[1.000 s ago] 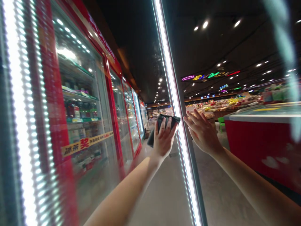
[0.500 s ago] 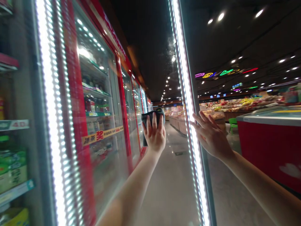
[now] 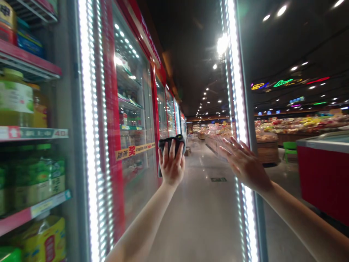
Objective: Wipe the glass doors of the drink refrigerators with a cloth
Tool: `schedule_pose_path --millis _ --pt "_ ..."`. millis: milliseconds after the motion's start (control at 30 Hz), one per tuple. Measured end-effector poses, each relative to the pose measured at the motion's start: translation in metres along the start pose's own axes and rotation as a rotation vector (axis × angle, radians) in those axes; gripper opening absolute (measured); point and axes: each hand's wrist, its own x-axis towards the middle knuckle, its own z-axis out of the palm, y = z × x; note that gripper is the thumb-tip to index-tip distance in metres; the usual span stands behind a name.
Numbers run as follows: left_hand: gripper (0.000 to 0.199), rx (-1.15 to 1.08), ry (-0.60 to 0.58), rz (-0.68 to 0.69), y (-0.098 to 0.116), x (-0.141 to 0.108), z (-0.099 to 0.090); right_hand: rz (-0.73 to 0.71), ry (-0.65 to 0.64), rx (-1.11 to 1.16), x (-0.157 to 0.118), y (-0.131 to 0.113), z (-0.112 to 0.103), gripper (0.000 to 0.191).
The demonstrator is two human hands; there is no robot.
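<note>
My left hand [image 3: 171, 169] presses a dark cloth [image 3: 163, 142] flat against the clear glass door [image 3: 201, 211] of an open fridge, its fingers spread over the folded cloth. Along the door's right side runs a bright LED strip [image 3: 237, 87]. Across that strip reaches my right hand [image 3: 247, 165], fingers stretched out and holding nothing. Its fingertips extend left of the strip, over the glass; whether they touch it I cannot tell.
Fridge shelves [image 3: 34, 133] with bottles [image 3: 13, 94] and packs stand close on the left. Red-framed fridges [image 3: 155, 120] line the aisle. At right are a red chest freezer [image 3: 321, 178], a green chair [image 3: 289, 150] and produce displays [image 3: 294, 125].
The view has turned left, showing more shelf. My left hand and cloth have moved left and down across the glass. My right hand has shifted left relative to the LED strip.
</note>
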Motion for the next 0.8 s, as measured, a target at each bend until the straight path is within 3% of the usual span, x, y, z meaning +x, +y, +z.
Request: schedule_pose_path --millis 67,133,233,300,367,433,500,567,633,733,800 --pt "0.069 0.003 -0.034 0.075 0.004 -0.026 -0.004 -0.007 -0.011 0.017 0.001 -0.006 0.004 0.062" --pt "0.068 -0.024 -0.118 0.298 0.013 -0.042 -0.005 -0.023 -0.014 0.043 0.005 -0.012 0.009 0.062" --pt "0.065 -0.055 -0.206 0.554 0.013 -0.035 -0.006 -0.044 -0.010 0.088 0.013 -0.023 0.019 0.063" --pt "0.064 -0.038 -0.183 0.489 -0.003 -0.020 -0.008 -0.051 -0.019 0.105 0.016 -0.028 0.026 0.064" --pt "0.064 0.006 -0.110 0.269 -0.026 -0.016 -0.015 -0.054 -0.032 0.107 0.016 -0.033 0.031 0.066" --pt "0.067 0.057 -0.037 0.025 -0.047 -0.030 -0.023 -0.053 -0.049 0.102 0.013 -0.037 0.035 0.067" --pt "0.069 0.086 -0.023 -0.075 -0.056 -0.059 -0.031 -0.053 -0.056 0.100 0.011 -0.042 0.039 0.069" --pt "0.071 0.072 -0.076 0.009 -0.052 -0.087 -0.037 -0.048 -0.057 0.101 0.011 -0.048 0.043 0.069" --pt "0.070 0.032 -0.161 0.185 -0.041 -0.098 -0.039 -0.046 -0.054 0.101 0.016 -0.055 0.047 0.068" --pt "0.068 -0.002 -0.232 0.354 -0.038 -0.073 -0.037 -0.051 -0.044 0.081 0.028 -0.065 0.054 0.063" --pt "0.067 0.010 -0.208 0.301 -0.054 -0.045 -0.037 -0.036 -0.027 0.054 0.035 -0.070 0.057 0.060"
